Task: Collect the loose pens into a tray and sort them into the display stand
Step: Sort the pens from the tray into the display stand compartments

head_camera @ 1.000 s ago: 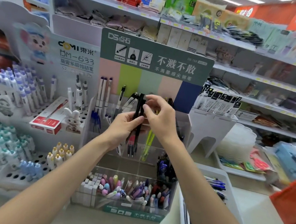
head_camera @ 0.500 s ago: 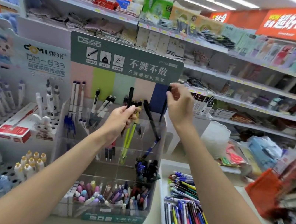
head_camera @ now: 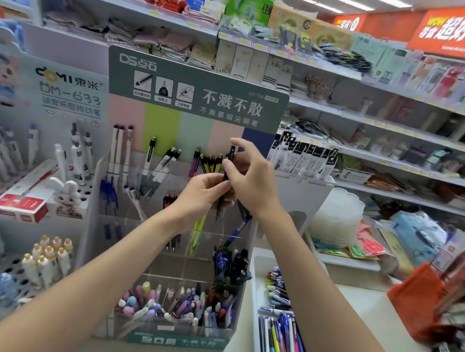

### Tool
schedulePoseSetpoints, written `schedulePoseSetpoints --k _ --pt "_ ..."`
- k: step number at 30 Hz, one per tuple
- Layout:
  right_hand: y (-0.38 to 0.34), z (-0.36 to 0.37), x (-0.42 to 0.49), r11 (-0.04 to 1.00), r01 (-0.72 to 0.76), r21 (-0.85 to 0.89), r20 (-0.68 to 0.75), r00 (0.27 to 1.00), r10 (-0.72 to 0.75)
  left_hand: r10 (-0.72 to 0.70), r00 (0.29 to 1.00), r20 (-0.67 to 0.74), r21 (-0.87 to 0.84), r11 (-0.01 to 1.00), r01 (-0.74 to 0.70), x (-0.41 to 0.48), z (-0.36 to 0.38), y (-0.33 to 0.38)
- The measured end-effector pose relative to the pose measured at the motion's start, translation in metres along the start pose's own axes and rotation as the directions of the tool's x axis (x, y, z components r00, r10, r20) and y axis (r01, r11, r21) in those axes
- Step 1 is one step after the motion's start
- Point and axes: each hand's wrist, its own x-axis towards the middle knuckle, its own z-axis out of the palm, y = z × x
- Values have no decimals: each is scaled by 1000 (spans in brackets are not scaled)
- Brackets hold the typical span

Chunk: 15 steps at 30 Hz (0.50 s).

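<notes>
An upright black pen, frame centre, is pinched high by the right hand and lower by the left hand, before the display stand. Lower right, the pen-filled tray sits on a pale counter; stocked shelves stand behind.

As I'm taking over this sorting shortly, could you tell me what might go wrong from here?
The black pen, pinched between the left hand and right hand above the display stand, could slip into the compartment of yellow-green pens. The right wrist hangs close to a leaning blue pen and might knock it.
</notes>
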Motion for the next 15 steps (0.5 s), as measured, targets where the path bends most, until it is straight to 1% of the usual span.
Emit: schedulePoseSetpoints --k 1,2,3,5,6,7,8,9,10,11,13,15 --pt "-1 -2 0 1000 15 19 -51 999 -14 12 1000 -15 13 1000 -12 0 1 0" --pt "-1 -7 2 998 25 53 -140 990 -18 29 998 -56 34 999 -27 -1 -1 -1" --pt "0 -14 5 996 30 79 -252 968 -9 45 993 -108 65 997 -38 -1 -5 -1" --pt "4 -31 13 995 49 88 -451 893 -4 51 982 -183 93 995 -34 -2 -17 -4" --pt "7 -38 17 996 52 71 -506 862 -10 40 979 -201 94 995 -21 -3 -23 -5" --pt "11 -41 20 998 47 46 -530 848 -15 26 977 -213 91 996 -6 -5 -29 -5" --pt "14 -41 21 999 37 9 -524 851 -27 12 975 -221 74 997 5 -7 -33 -5" --pt "16 -39 21 999 37 -35 -489 871 -50 -1 974 -225 50 999 13 -8 -36 -5" --pt "19 -33 20 996 40 -82 -424 903 -71 -9 974 -225 25 1000 15 -10 -36 -4" --pt "25 -27 17 991 41 -125 -339 937 -81 -12 974 -225 17 1000 16 -11 -36 -3" --pt "36 -15 10 980 14 -200 -142 989 -43 -21 973 -230 18 1000 26 -12 -33 -3" --pt "45 -6 3 972 -18 -236 12 1000 22 -35 972 -234 28 999 43 -13 -31 -4"
